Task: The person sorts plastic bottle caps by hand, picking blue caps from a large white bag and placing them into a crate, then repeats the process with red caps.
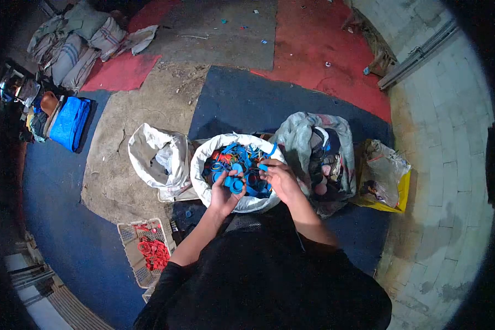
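- No brand, label or writing clear enough to read anywhere.
- Left hand (224,190) in the middle of the frame, fingers curled around a few small round blue plastic caps (234,184), just above the near rim of the white woven sack (203,190).
- Right hand (279,179) just beside it, fingertips pinching a small blue plastic piece (263,167) over the same sack.
- One white woven sack, open at the top, full of blue plastic rings and caps (242,157) with a few red and orange bits mixed in; too many to count.
- One empty-looking white sack (157,159) slumped to the left, touching the full one.
- One grey sack (313,148) to the right, holding dark mixed bits.
- One clear and yellow plastic bag (384,181) at the far right, near the pale brick wall (445,137).
- One pale plastic crate (143,250) at lower left, with a heap of red plastic rings (154,252) inside.
- One folded blue cloth (70,122) at the left edge, and a pile of grey sacks (77,44) in the upper left corner.
- Red, blue and grey mats (313,44) spread over the floor at the top.
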Available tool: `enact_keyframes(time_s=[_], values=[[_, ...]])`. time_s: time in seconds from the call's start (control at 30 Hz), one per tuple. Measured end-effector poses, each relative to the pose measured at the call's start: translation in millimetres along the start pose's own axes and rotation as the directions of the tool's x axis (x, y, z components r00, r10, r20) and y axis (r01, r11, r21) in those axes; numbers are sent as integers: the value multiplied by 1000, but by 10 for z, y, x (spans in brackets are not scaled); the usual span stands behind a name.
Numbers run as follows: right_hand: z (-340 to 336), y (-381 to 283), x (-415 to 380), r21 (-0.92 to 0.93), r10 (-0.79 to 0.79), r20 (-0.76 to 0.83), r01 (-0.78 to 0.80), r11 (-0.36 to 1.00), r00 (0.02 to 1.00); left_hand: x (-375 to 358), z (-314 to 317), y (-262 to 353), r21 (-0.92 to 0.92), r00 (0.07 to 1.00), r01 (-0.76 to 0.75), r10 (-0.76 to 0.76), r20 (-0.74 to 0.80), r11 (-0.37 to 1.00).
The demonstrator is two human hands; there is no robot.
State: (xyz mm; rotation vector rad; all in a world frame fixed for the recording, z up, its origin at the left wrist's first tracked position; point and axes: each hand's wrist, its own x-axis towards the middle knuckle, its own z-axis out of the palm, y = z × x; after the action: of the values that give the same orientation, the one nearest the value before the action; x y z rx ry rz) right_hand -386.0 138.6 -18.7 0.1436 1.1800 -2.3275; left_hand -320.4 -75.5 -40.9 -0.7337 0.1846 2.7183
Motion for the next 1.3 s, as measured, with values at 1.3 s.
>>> enact_keyframes(time_s=[1.3], values=[[-1004, 1058, 191, -992, 7, -127, -128, 11, 992, -605, -835, 227, -32, 952, -231, 219, -214, 972]])
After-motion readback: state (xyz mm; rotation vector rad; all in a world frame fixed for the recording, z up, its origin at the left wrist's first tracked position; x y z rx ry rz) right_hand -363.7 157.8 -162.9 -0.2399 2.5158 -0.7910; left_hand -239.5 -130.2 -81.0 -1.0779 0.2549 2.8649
